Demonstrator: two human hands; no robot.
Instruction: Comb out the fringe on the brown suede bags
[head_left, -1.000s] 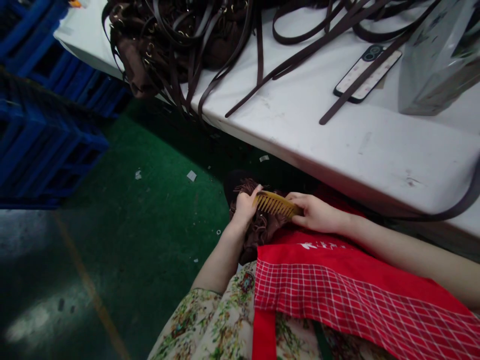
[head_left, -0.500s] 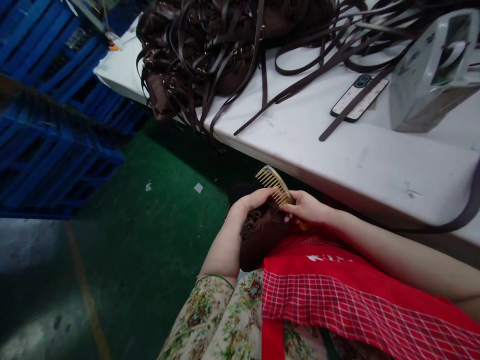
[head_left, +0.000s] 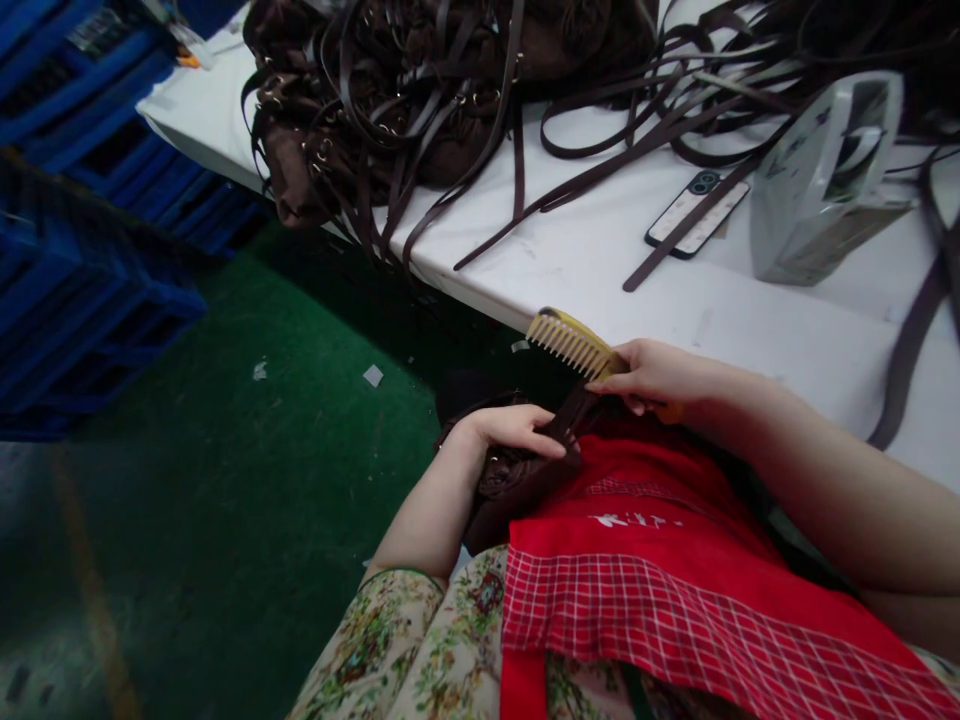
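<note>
A dark brown suede-like bag (head_left: 499,495) rests in my lap against the red apron (head_left: 645,520). My left hand (head_left: 517,428) grips its upper part, thumb and fingers around the gathered material. My right hand (head_left: 652,375) is closed on a yellowish wide-toothed comb (head_left: 574,343), whose teeth point down and left. Between my hands stretches a dark brown strip (head_left: 574,412), its far end pinched by my right fingers below the comb. Whether it is a tassel or a strap I cannot tell. The comb's teeth stand clear above it.
On the white table (head_left: 570,265) lie a heap of brown bags (head_left: 450,140) with long straps, a phone (head_left: 694,215) under a loose strap, and a grey-white device (head_left: 817,190). Blue pallets (head_left: 97,300) are stacked at the left on the green floor (head_left: 315,450).
My right hand has moved up and right with the comb, away from my left hand. The brown strip now shows drawn out between them. The view has shifted slightly right.
</note>
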